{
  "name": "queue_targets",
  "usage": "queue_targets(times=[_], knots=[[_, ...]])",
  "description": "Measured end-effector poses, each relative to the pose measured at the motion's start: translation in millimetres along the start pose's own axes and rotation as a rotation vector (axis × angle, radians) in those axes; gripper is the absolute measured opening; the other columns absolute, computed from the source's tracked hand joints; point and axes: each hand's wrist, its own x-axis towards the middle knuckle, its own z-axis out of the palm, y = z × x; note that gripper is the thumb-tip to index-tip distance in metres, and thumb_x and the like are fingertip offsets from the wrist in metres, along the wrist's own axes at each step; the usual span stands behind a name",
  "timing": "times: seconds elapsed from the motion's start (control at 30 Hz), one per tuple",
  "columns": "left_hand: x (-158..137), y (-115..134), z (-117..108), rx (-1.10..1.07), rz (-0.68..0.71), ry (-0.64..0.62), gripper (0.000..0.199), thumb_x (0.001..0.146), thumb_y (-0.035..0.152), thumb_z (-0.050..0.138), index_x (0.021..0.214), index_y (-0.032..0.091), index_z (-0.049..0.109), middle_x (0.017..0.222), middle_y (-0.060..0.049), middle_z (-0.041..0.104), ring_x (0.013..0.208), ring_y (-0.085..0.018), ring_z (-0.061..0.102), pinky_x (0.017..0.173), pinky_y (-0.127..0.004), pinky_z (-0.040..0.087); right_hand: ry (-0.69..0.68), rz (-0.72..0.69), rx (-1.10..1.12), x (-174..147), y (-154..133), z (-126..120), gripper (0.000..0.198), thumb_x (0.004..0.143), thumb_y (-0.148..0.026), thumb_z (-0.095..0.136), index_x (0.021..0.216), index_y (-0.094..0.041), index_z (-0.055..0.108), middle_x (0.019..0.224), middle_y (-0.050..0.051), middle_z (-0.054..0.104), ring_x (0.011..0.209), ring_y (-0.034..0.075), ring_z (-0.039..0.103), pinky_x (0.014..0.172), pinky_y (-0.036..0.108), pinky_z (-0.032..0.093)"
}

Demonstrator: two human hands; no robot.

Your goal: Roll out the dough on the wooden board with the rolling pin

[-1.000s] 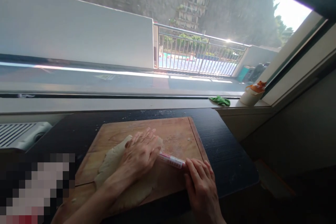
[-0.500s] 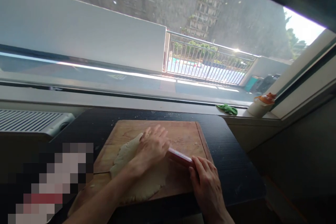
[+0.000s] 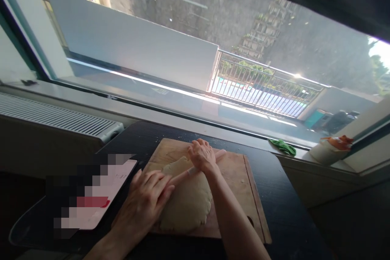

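Observation:
A flattened sheet of pale dough (image 3: 186, 207) lies on the wooden board (image 3: 233, 199). Across its far part runs a rolling pin (image 3: 182, 177), slanting up from the left to the right. My left hand (image 3: 148, 195) is closed over the pin's left end, beside the dough's left edge. Farther along, my right hand (image 3: 202, 155) grips the pin near its right end, which sticks out past the fingers. My right forearm crosses the board on the right of the dough, and my left hand hides part of the dough's left edge.
The board rests on a dark table (image 3: 280, 211). Left of it lies a flat pale panel (image 3: 117, 183), partly blurred out. A green cloth (image 3: 283, 147) and a white pot (image 3: 326, 152) stand on the windowsill behind. At the left is a radiator (image 3: 61, 115).
The rolling pin has swung from sloping down rightward to sloping up rightward. My left hand moved to its near left end, my right hand to the far side. The view shifted left and tilted.

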Motion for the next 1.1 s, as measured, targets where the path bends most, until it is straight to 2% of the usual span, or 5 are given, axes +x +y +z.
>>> queue_targets(times=[0.27, 0.6, 0.7, 0.93, 1.1], knots=[[-21.2, -6.9, 9.2, -0.039, 0.031, 0.059, 0.045, 0.085, 0.031, 0.057, 0.130, 0.030, 0.051, 0.111, -0.004, 0.065, 0.112, -0.024, 0.057, 0.110, -0.051, 0.029, 0.118, -0.143, 0.015, -67.8, 9.3, -2.9, 0.033, 0.095, -0.038, 0.044, 0.123, -0.025, 0.056, 0.130, 0.003, 0.056, 0.126, 0.021, 0.042, 0.105, 0.036, 0.031], [-0.2, -28.0, 18.4, -0.060, -0.154, 0.086, 0.035, 0.086, 0.041, 0.058, 0.116, 0.024, 0.060, 0.107, -0.006, 0.066, 0.107, -0.026, 0.056, 0.101, -0.050, 0.036, -0.053, -0.021, -0.051, 41.2, -18.1, 14.4, 0.036, 0.096, -0.042, 0.040, 0.116, -0.020, 0.061, 0.116, 0.009, 0.062, 0.112, 0.024, 0.052, 0.091, 0.037, 0.039], [-6.9, -22.8, 16.6, -0.067, -0.136, 0.091, 0.036, 0.086, 0.036, 0.059, 0.120, 0.025, 0.058, 0.107, -0.005, 0.065, 0.107, -0.025, 0.056, 0.103, -0.050, 0.034, -0.024, -0.067, -0.032, 25.7, -15.5, 11.8, 0.034, 0.096, -0.040, 0.041, 0.116, -0.021, 0.061, 0.118, 0.007, 0.062, 0.114, 0.023, 0.051, 0.093, 0.035, 0.039], [-22.1, -12.3, 16.6, -0.129, -0.010, 0.101, 0.044, 0.085, 0.026, 0.060, 0.128, 0.030, 0.052, 0.111, -0.002, 0.063, 0.115, -0.021, 0.053, 0.110, -0.047, 0.029, 0.105, -0.125, -0.007, -58.2, 11.5, 3.9, 0.034, 0.097, -0.035, 0.039, 0.124, -0.025, 0.056, 0.128, 0.004, 0.057, 0.125, 0.022, 0.044, 0.105, 0.038, 0.031], [-20.1, -17.5, 23.4, -0.104, -0.107, 0.144, 0.044, 0.086, 0.031, 0.060, 0.129, 0.027, 0.051, 0.112, -0.003, 0.062, 0.113, -0.022, 0.053, 0.105, -0.044, 0.034, 0.015, -0.041, -0.024, -17.4, 0.5, 10.9, 0.038, 0.096, -0.040, 0.038, 0.127, -0.027, 0.054, 0.128, 0.004, 0.058, 0.126, 0.022, 0.043, 0.103, 0.037, 0.032]])
